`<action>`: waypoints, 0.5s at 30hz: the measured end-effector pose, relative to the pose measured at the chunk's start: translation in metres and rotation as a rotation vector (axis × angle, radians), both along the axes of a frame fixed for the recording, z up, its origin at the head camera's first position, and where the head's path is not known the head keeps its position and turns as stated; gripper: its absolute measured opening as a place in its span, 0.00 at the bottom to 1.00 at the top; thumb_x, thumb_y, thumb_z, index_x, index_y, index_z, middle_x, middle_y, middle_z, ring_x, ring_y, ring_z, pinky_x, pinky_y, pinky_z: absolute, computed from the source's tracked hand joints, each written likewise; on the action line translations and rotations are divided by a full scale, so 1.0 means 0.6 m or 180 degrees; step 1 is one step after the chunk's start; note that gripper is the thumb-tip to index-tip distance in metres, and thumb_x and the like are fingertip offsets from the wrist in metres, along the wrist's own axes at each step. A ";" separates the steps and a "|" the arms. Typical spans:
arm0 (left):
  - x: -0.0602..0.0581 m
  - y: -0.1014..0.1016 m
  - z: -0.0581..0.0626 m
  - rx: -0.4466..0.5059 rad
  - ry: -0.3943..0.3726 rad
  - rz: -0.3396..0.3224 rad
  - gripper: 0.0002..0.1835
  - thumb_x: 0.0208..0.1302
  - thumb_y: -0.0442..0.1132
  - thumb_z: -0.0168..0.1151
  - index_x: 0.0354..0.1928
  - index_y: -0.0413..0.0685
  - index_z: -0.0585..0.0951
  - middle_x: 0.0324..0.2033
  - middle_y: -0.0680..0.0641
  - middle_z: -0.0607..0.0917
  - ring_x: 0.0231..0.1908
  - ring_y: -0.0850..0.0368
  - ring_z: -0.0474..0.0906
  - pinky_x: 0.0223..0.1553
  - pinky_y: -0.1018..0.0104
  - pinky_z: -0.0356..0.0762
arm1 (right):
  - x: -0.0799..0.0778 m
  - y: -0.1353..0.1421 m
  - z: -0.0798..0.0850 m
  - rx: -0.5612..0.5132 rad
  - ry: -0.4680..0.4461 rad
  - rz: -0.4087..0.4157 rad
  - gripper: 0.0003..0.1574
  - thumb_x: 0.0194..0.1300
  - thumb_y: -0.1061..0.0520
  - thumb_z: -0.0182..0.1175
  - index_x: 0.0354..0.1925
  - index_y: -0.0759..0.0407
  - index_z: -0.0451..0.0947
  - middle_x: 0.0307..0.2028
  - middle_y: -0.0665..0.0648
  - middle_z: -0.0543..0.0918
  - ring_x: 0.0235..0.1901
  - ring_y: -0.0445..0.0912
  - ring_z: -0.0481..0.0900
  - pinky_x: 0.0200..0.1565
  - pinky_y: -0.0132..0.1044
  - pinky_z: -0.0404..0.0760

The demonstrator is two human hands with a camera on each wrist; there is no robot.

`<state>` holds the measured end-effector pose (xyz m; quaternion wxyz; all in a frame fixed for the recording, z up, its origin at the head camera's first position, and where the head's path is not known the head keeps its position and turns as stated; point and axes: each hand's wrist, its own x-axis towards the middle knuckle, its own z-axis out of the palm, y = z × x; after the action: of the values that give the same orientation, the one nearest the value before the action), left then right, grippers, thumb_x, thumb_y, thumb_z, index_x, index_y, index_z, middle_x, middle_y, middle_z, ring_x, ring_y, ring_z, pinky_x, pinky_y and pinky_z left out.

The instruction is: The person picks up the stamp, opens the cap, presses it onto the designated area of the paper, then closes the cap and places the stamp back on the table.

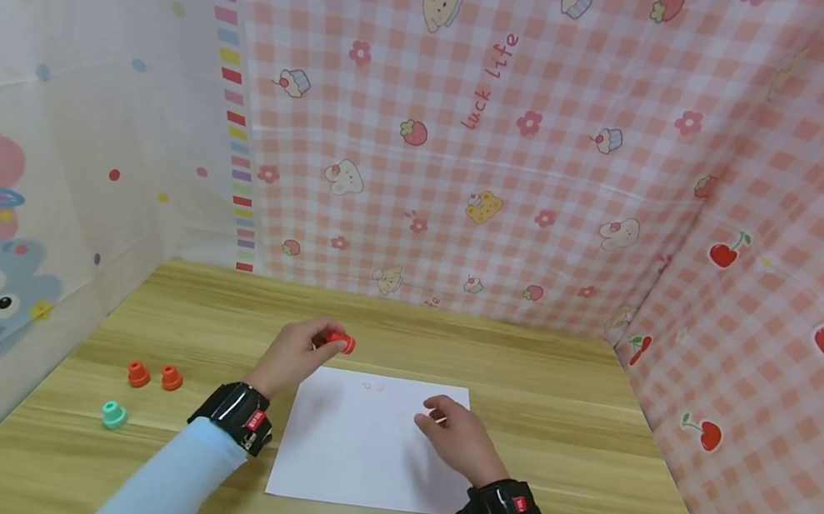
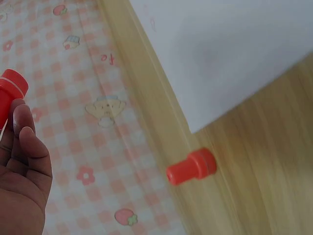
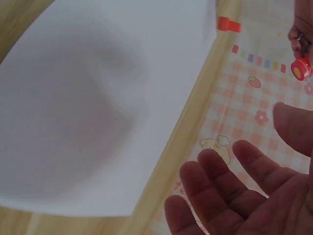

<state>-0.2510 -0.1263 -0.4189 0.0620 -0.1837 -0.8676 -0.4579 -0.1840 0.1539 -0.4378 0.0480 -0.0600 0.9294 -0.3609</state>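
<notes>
My left hand (image 1: 294, 353) pinches a red stamp (image 1: 343, 342) between thumb and fingers, raised past the far-left part of a white paper sheet (image 1: 361, 453). In the right wrist view the yellowish end of that held stamp (image 3: 300, 70) shows. Another red stamp (image 2: 193, 166) stands on the table beside the paper's corner in the left wrist view; in the head view it cannot be made out. Small faint reddish marks (image 1: 372, 386) lie near the paper's far edge. Over the paper's right side hovers my right hand (image 1: 459, 438), fingers loosely bent, holding nothing.
Two red stamps (image 1: 138, 374) and a teal stamp (image 1: 113, 414) stand on the wooden table (image 1: 226, 304) at the left. Patterned cloth (image 1: 436, 167) hangs along the back and both sides of the table.
</notes>
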 end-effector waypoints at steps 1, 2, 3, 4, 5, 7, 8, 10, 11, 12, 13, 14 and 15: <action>-0.002 -0.005 0.001 -0.0017 0.0013 0.0014 0.09 0.68 0.39 0.64 0.47 0.43 0.82 0.33 0.46 0.84 0.32 0.55 0.74 0.31 0.64 0.72 | 0.001 0.000 0.000 0.0158 0.0061 0.0034 0.24 0.68 0.47 0.63 0.55 0.60 0.78 0.44 0.57 0.82 0.41 0.51 0.78 0.40 0.47 0.77; -0.004 -0.010 0.001 -0.0041 0.0027 0.0030 0.10 0.68 0.39 0.64 0.47 0.43 0.82 0.32 0.47 0.83 0.31 0.55 0.74 0.30 0.64 0.72 | 0.002 0.000 0.000 0.0310 0.0125 0.0067 0.23 0.67 0.49 0.65 0.54 0.60 0.79 0.45 0.59 0.82 0.42 0.51 0.79 0.41 0.48 0.78; -0.006 -0.016 0.002 -0.0063 0.0030 0.0048 0.10 0.68 0.38 0.64 0.47 0.43 0.82 0.32 0.47 0.83 0.31 0.55 0.74 0.30 0.64 0.72 | 0.003 0.000 0.000 0.0454 0.0186 0.0097 0.22 0.66 0.50 0.66 0.53 0.61 0.79 0.45 0.60 0.82 0.41 0.52 0.79 0.41 0.48 0.78; -0.008 -0.021 0.003 -0.0096 0.0026 0.0068 0.10 0.68 0.38 0.64 0.47 0.43 0.82 0.31 0.48 0.83 0.31 0.55 0.73 0.30 0.64 0.72 | 0.004 0.000 -0.001 0.0596 0.0249 0.0121 0.21 0.65 0.52 0.67 0.53 0.61 0.80 0.44 0.61 0.82 0.40 0.52 0.79 0.41 0.48 0.78; -0.010 -0.027 0.003 -0.0114 0.0015 0.0078 0.10 0.68 0.38 0.64 0.47 0.43 0.81 0.31 0.48 0.82 0.30 0.55 0.74 0.29 0.64 0.72 | 0.004 0.000 -0.001 0.0722 0.0303 0.0148 0.21 0.63 0.53 0.68 0.52 0.61 0.80 0.44 0.62 0.83 0.39 0.52 0.79 0.41 0.48 0.78; -0.014 -0.037 0.003 -0.0160 -0.0040 0.0109 0.10 0.68 0.39 0.64 0.47 0.43 0.81 0.31 0.47 0.82 0.29 0.55 0.74 0.27 0.64 0.73 | 0.006 -0.001 -0.001 0.0957 0.0388 0.0178 0.20 0.61 0.55 0.69 0.50 0.61 0.81 0.41 0.61 0.83 0.36 0.51 0.79 0.40 0.47 0.78; -0.016 -0.042 0.003 -0.0201 -0.0058 0.0132 0.10 0.68 0.40 0.64 0.48 0.43 0.81 0.31 0.47 0.82 0.29 0.55 0.74 0.28 0.64 0.74 | 0.006 -0.001 -0.002 0.1066 0.0411 0.0185 0.20 0.60 0.56 0.70 0.50 0.61 0.82 0.40 0.61 0.83 0.35 0.51 0.79 0.39 0.46 0.78; -0.019 -0.053 0.003 -0.0278 -0.0091 0.0171 0.11 0.68 0.41 0.65 0.48 0.43 0.81 0.31 0.47 0.82 0.29 0.54 0.74 0.29 0.63 0.74 | 0.007 -0.001 -0.002 0.1243 0.0423 0.0178 0.19 0.59 0.56 0.71 0.48 0.61 0.82 0.39 0.60 0.83 0.34 0.50 0.79 0.39 0.46 0.78; -0.021 -0.057 0.003 -0.0313 -0.0095 0.0195 0.12 0.67 0.41 0.65 0.48 0.43 0.81 0.32 0.47 0.82 0.30 0.54 0.74 0.30 0.63 0.75 | 0.008 -0.001 -0.002 0.1322 0.0426 0.0174 0.19 0.58 0.56 0.71 0.48 0.60 0.83 0.39 0.60 0.83 0.35 0.51 0.80 0.39 0.46 0.79; -0.022 -0.062 0.003 -0.0359 -0.0091 0.0229 0.12 0.67 0.41 0.66 0.48 0.43 0.81 0.32 0.48 0.82 0.31 0.53 0.74 0.32 0.62 0.75 | 0.009 -0.001 -0.003 0.1396 0.0419 0.0168 0.19 0.58 0.56 0.72 0.48 0.60 0.83 0.39 0.60 0.83 0.36 0.51 0.80 0.39 0.46 0.79; -0.024 -0.067 0.003 -0.0417 -0.0069 0.0244 0.12 0.67 0.41 0.66 0.48 0.43 0.81 0.32 0.48 0.81 0.32 0.53 0.74 0.33 0.62 0.74 | 0.009 -0.001 -0.004 0.1453 0.0409 0.0161 0.19 0.58 0.55 0.72 0.47 0.60 0.83 0.39 0.60 0.84 0.37 0.52 0.81 0.40 0.46 0.79; -0.025 -0.072 0.002 -0.0451 -0.0057 0.0256 0.12 0.67 0.40 0.66 0.48 0.42 0.81 0.32 0.48 0.81 0.33 0.53 0.74 0.34 0.61 0.74 | 0.010 -0.001 -0.005 0.1502 0.0404 0.0156 0.19 0.57 0.55 0.72 0.47 0.60 0.83 0.39 0.60 0.84 0.37 0.52 0.81 0.39 0.46 0.80; -0.026 -0.077 0.001 -0.0484 -0.0058 0.0281 0.12 0.67 0.40 0.66 0.48 0.41 0.81 0.32 0.48 0.81 0.33 0.52 0.74 0.35 0.61 0.73 | 0.010 -0.001 -0.005 0.1531 0.0392 0.0147 0.19 0.57 0.55 0.72 0.47 0.60 0.83 0.38 0.61 0.84 0.37 0.53 0.81 0.39 0.46 0.80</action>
<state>-0.2666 -0.1726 -0.4181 0.0602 -0.1452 -0.9077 -0.3892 -0.1779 0.1535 -0.4408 0.0125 -0.0900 0.9881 -0.1237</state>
